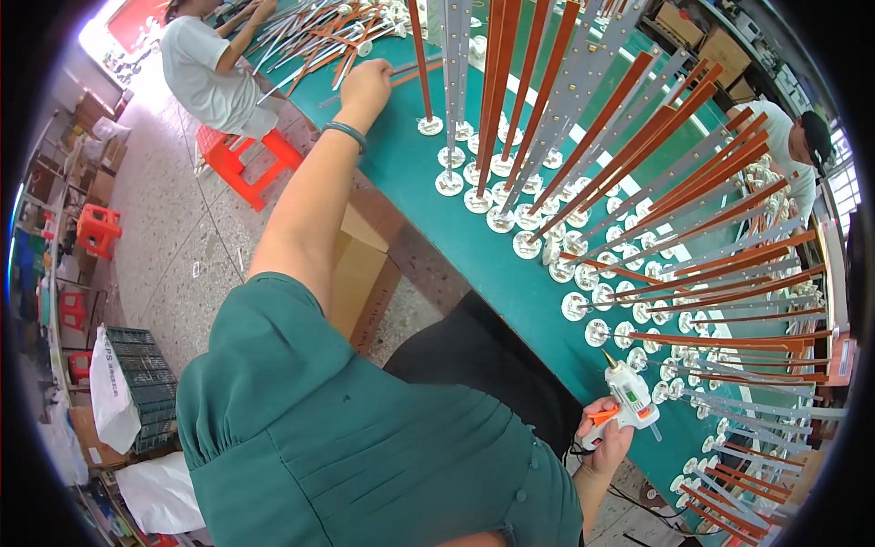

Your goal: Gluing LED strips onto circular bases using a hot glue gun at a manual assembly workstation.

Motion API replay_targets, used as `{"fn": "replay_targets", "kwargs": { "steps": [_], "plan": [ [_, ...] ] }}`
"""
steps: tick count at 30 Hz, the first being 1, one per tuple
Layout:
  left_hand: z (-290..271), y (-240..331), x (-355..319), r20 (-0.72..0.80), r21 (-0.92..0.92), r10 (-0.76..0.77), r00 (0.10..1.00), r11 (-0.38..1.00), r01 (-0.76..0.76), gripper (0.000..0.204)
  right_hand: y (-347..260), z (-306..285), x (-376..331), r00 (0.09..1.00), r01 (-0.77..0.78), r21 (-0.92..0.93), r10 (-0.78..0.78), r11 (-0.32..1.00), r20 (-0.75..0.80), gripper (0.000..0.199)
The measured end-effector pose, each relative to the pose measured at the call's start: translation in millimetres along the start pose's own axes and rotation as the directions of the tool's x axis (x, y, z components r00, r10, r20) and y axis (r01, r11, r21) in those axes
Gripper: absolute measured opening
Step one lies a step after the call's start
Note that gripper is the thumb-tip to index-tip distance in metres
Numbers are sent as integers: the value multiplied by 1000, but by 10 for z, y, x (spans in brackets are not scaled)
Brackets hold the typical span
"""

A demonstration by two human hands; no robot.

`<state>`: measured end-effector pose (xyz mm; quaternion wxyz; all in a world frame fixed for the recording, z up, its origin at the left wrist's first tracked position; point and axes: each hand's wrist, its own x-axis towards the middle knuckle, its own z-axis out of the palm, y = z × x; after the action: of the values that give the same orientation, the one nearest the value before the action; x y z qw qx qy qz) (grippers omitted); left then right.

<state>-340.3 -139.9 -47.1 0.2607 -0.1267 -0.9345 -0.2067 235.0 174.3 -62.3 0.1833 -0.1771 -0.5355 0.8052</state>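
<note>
My left hand (365,84) reaches far across the green table (410,173), fingers closed around the end of a thin orange strip (415,71) lying flat near a pile of strips. My right hand (603,436) holds a white glue gun (631,394) with an orange trigger, its brass nozzle pointing up, at the table's near edge. Between the hands, many upright orange and silver strips (547,109) stand in round white bases (501,219), packed in rows.
A person in a white shirt (205,73) sits on a red stool (246,155) at the table's far end. Another person (793,146) works on the right. A cardboard box (360,273) stands under the table; dark crates (146,383) and red stools on the left floor.
</note>
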Motion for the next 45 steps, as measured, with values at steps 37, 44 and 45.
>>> {"fn": "replay_targets", "kwargs": {
  "steps": [37,44,45],
  "plan": [
    [-2027,1952,-1939,145,-942,514,845,332,-41,7,-6,33,-92,997,-45,-176,56,983,61,33],
    [-1535,2463,-2019,111,-880,651,751,415,-230,11,-48,63,-157,997,-61,-265,71,962,30,28],
    [-1448,2452,-2041,135,-880,666,734,421,-220,12,-40,83,-147,996,-53,-286,70,957,50,28]
  ]
}}
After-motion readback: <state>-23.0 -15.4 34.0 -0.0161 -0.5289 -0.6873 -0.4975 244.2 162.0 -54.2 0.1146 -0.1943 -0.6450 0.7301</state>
